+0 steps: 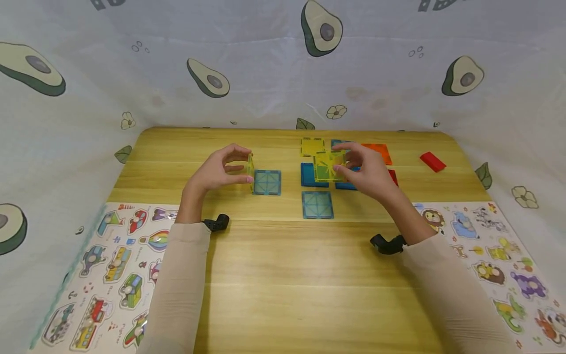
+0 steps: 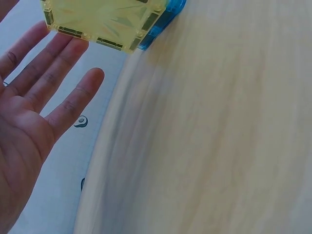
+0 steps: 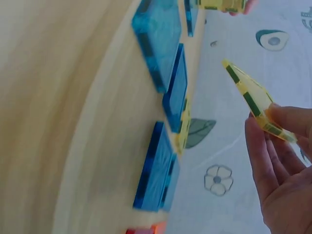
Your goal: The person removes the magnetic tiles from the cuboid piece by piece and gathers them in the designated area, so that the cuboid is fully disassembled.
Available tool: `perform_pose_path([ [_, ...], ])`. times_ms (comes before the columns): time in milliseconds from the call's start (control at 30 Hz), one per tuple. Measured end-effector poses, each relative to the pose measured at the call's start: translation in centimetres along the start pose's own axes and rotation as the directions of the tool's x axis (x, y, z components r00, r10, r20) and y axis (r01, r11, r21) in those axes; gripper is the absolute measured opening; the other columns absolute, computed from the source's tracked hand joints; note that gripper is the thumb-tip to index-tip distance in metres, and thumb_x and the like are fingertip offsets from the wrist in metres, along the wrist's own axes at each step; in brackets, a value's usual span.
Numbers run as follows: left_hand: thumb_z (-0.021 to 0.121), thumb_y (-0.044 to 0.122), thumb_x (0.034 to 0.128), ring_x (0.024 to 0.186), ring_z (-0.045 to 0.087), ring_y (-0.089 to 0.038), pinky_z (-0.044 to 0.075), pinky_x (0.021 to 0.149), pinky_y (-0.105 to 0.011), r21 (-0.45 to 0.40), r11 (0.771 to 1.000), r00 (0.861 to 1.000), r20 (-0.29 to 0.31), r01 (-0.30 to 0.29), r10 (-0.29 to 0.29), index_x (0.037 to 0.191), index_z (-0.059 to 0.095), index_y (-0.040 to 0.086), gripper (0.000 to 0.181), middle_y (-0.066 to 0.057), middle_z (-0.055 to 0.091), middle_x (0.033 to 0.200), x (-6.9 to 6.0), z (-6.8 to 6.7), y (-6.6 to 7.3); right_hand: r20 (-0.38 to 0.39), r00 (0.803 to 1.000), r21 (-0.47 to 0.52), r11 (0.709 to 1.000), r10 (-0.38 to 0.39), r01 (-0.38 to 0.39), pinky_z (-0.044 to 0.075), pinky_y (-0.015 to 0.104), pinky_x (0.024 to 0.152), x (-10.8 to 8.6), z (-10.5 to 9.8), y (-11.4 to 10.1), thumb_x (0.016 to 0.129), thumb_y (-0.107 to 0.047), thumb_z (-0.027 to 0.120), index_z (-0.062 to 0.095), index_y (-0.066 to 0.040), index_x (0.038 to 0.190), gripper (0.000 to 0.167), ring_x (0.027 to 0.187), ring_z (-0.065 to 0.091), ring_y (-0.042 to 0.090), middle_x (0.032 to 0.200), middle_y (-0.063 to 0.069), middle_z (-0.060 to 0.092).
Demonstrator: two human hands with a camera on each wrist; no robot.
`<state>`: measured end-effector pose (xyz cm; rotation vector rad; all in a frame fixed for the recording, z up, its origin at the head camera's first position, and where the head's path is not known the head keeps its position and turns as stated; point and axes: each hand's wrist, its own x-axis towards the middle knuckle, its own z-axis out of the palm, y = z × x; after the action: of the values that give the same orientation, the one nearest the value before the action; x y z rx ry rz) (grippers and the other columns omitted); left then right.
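Observation:
A yellow see-through square tile [image 1: 250,172] stands upright along the left edge of a light-blue square tile [image 1: 267,182] lying flat. My left hand [image 1: 221,167] touches its outer side; in the left wrist view the fingers [image 2: 73,48] are nearly straight against the yellow tile. My right hand [image 1: 367,169] pinches a second yellow square tile [image 1: 325,167] between thumb and fingers, above the blue tiles. The right wrist view shows that yellow tile [image 3: 251,95] tilted and apart from the table.
Around the right hand lie a flat yellow tile [image 1: 312,146], blue tiles [image 1: 308,174], an orange tile [image 1: 380,153], and a light-blue tile [image 1: 317,205]. A red piece [image 1: 432,162] is farther right. Picture boards [image 1: 110,295] cover both front sides. A printed curtain [image 1: 265,64] hangs behind.

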<state>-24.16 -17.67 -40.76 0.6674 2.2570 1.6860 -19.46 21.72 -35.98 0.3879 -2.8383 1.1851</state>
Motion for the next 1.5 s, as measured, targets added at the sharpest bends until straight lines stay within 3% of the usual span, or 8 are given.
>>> perform_pose_path([
  [200,0.083,0.000,0.0836,0.141,0.047,-0.032,0.038,0.120,-0.054,-0.025,1.000,1.000,0.000,0.019,-0.019,0.143,0.050,0.000,0.068,-0.020,0.048,0.152,-0.2,0.0,0.2,0.043,0.996,0.061,0.995,0.080,-0.083,0.063,0.035,0.069,-2.1,-1.7,1.5,0.098,-0.021,0.072,0.064,-0.021,0.135,0.038,0.081,0.071,0.021,0.104,0.013,0.068],
  [433,0.082,0.001,0.0852,0.143,0.045,-0.034,0.037,0.120,-0.056,-0.041,0.999,1.000,0.010,0.027,-0.027,0.142,0.048,-0.004,0.066,-0.025,0.045,0.153,-1.2,0.2,2.2,0.132,0.985,0.132,0.983,0.110,-0.127,0.064,0.037,0.065,-4.1,-3.2,3.5,0.097,-0.014,0.073,0.061,-0.010,0.138,0.043,0.071,0.070,0.021,0.087,0.016,0.067],
  [600,0.082,0.002,0.0853,0.143,0.045,-0.034,0.037,0.120,-0.056,-0.042,0.999,0.999,0.017,0.031,-0.030,0.142,0.048,-0.005,0.066,-0.024,0.045,0.153,-1.3,0.2,2.5,0.199,0.972,0.144,0.978,0.122,-0.152,0.064,0.036,0.066,-5.3,-3.3,4.6,0.097,-0.013,0.073,0.059,-0.006,0.140,0.045,0.074,0.073,0.024,0.090,0.018,0.068],
  [733,0.082,0.003,0.0855,0.143,0.045,-0.033,0.036,0.121,-0.056,-0.033,0.999,0.999,0.021,0.034,-0.034,0.142,0.048,-0.004,0.067,-0.023,0.045,0.154,-1.1,0.2,2.6,0.261,0.951,0.138,0.969,0.165,-0.206,0.064,0.035,0.069,-5.8,-3.1,5.2,0.098,-0.018,0.072,0.056,-0.007,0.142,0.049,0.081,0.075,0.022,0.101,0.021,0.066],
  [900,0.081,0.002,0.0860,0.142,0.045,-0.034,0.036,0.121,-0.056,-0.032,0.999,0.999,0.029,0.031,-0.031,0.143,0.048,-0.003,0.066,-0.022,0.046,0.153,-0.9,0.3,2.7,0.316,0.916,0.058,0.959,0.247,-0.278,0.061,0.028,0.071,-6.2,-3.0,5.6,0.088,-0.029,0.084,0.052,-0.008,0.144,0.068,0.085,0.071,0.023,0.119,0.019,0.053],
  [1033,0.081,0.001,0.0859,0.142,0.045,-0.034,0.036,0.121,-0.056,-0.030,0.999,0.999,0.035,0.029,-0.028,0.143,0.047,-0.004,0.066,-0.023,0.046,0.153,-0.8,0.5,2.9,0.336,0.899,-0.085,0.959,0.283,-0.270,0.053,0.026,0.070,-6.2,-2.6,5.7,0.076,-0.039,0.092,0.051,-0.012,0.145,0.084,0.086,0.061,0.025,0.122,0.016,0.050],
  [1200,0.080,-0.001,0.0861,0.142,0.045,-0.034,0.036,0.121,-0.056,-0.040,0.999,0.999,0.031,0.025,-0.024,0.143,0.047,-0.004,0.065,-0.025,0.044,0.153,-0.8,0.5,2.8,0.328,0.903,-0.177,0.957,0.279,-0.231,0.051,0.028,0.068,-6.2,-2.2,5.3,0.075,-0.039,0.092,0.052,-0.011,0.144,0.085,0.085,0.058,0.025,0.124,0.018,0.054],
  [1500,0.081,0.001,0.0857,0.143,0.045,-0.036,0.037,0.120,-0.057,-0.027,1.000,0.999,0.033,0.014,-0.013,0.144,0.047,0.002,0.068,-0.020,0.045,0.155,0.0,0.2,0.2,0.323,0.905,-0.230,0.950,0.278,-0.210,0.052,0.030,0.070,-6.4,-2.1,4.9,0.075,-0.042,0.092,0.050,-0.006,0.146,0.089,0.084,0.058,0.024,0.131,0.023,0.054],
])
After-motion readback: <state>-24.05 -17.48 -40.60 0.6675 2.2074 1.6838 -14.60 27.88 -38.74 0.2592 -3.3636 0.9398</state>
